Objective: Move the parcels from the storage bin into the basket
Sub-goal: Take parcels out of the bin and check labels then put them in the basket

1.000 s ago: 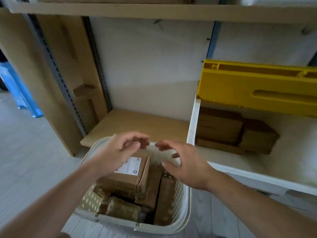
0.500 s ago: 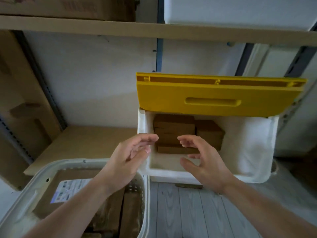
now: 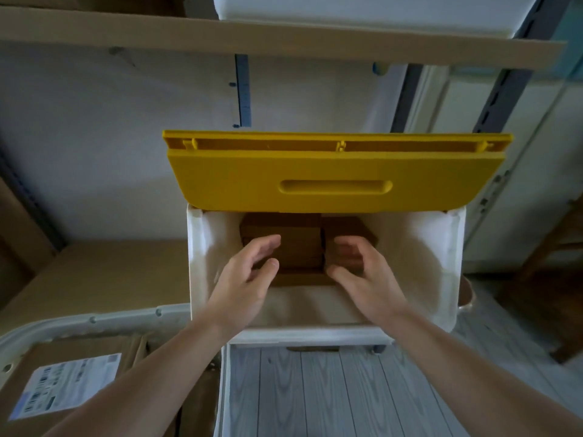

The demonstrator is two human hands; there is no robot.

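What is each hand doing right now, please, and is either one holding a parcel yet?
Left hand: open, fingers relaxed, reaching into the storage bin, holding nothing.
Right hand: open, over the brown parcels, nothing gripped yet.

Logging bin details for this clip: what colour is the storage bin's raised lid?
Yellow. The lid shows best in the head view, the only one.

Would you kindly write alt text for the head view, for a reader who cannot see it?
Both bare hands, left hand and right hand, reach open into a white storage bin toward brown cardboard parcels stacked at its back, under its raised yellow lid. At lower left, a white basket already holds a labelled parcel.
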